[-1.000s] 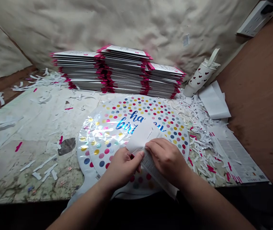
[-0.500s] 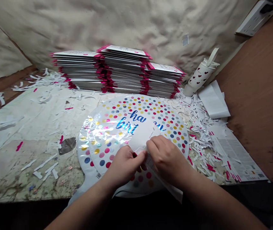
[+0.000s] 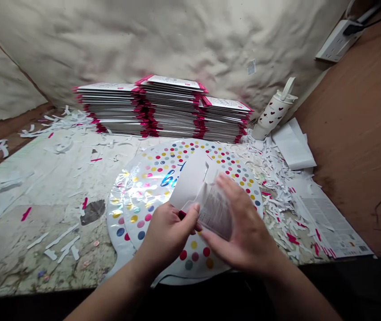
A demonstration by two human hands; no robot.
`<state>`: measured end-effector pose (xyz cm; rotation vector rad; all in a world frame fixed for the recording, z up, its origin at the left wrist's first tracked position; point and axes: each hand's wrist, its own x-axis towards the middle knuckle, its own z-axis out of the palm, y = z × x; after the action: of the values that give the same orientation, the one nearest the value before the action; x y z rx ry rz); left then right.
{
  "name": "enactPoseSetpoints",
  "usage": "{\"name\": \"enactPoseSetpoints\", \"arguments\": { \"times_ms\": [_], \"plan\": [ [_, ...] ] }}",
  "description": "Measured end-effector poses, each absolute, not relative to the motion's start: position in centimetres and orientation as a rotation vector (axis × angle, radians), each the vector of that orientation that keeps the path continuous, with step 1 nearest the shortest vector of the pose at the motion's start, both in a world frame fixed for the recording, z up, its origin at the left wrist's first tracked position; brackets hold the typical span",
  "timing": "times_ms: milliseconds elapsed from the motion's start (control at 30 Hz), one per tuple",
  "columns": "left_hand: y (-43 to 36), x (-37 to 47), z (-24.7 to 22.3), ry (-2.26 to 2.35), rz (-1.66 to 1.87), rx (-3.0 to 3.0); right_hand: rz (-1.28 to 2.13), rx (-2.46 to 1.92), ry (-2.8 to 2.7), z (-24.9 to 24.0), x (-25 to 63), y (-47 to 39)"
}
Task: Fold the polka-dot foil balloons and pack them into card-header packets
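My left hand [image 3: 168, 229] pinches the lower left edge of a folded card [image 3: 193, 178], thumb on top. The card is white inside, with fine grey print on its right-hand panel and a dark pink edge near my thumb. My right hand [image 3: 244, 227] is open at the card's right side, fingers stretched out and slightly blurred, thumb below the printed panel. Beneath both hands lie flat, round foil balloons [image 3: 140, 196] with coloured dots and blue lettering, partly covered by the card and hands.
Several stacks of pink-edged cards [image 3: 170, 109] stand against the covered back wall. Right of them are a heart-patterned tumbler [image 3: 271, 116], white paper scraps [image 3: 274, 174], folded white sheets [image 3: 292, 142] and a printed sheet [image 3: 327, 218]. Paper strips [image 3: 65, 240] litter the left.
My right hand has let go of its pinch and spread its fingers along the card's right side. The card now stands more upright, its printed panel facing me. The view has shifted slightly.
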<state>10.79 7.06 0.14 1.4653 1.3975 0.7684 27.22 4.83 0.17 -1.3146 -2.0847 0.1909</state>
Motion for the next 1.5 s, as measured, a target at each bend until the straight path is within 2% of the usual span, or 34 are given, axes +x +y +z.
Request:
{"name": "enactPoseSetpoints", "arguments": {
  "times_ms": [100,200,367,533,633,767,867,1033,1100,1233,1300,1367,1433,1500],
  "plan": [
    [6.6,10.8,0.4,1.393,0.713,1.499,0.234,-1.307,-1.818,0.2,27.3,6.7],
    [6.4,10.4,0.0,1.317,0.625,1.463,0.179,-1.317,-1.887,-0.3,29.8,9.7],
    [6.8,9.3,-0.9,1.430,0.670,1.402,-0.212,-1.658,-1.656,0.2,33.6,11.0],
    [6.9,9.9,0.2,1.376,0.793,1.451,0.003,-1.238,-2.224,-0.2,28.7,6.4],
    [7.0,9.7,1.0,1.288,0.987,1.557,-0.033,-1.120,-2.002,-0.6,27.4,5.6],
    [8.4,8.3,0.7,1.342,1.435,1.606,0.493,-1.093,-1.536,0.0,29.1,7.7],
    [9.2,8.4,0.1,1.137,1.307,1.692,0.846,-0.963,-1.376,-0.4,28.9,9.2],
    [9.1,9.5,0.6,0.958,1.239,1.665,0.994,-0.886,-1.267,-1.6,27.4,9.8],
    [9.3,8.9,1.3,0.968,1.274,1.773,0.888,-0.894,-1.321,-1.0,27.9,9.8],
    [10.3,5.8,0.5,0.931,1.356,2.338,0.412,-0.871,-1.694,-0.5,29.8,9.2],
    [10.5,4.1,-1.6,0.934,1.134,2.611,0.220,-0.846,-2.025,-2.0,30.4,8.7],
    [10.0,3.1,-4.2,0.921,0.766,2.784,0.056,-0.836,-2.327,-4.5,30.5,8.0],
    [8.9,2.8,-6.3,0.867,0.427,2.850,-0.047,-0.862,-2.521,-7.0,30.2,7.0],
    [7.7,3.2,-7.3,0.846,0.244,2.838,-0.090,-0.904,-2.602,-8.5,29.7,6.1]
  ]
}}
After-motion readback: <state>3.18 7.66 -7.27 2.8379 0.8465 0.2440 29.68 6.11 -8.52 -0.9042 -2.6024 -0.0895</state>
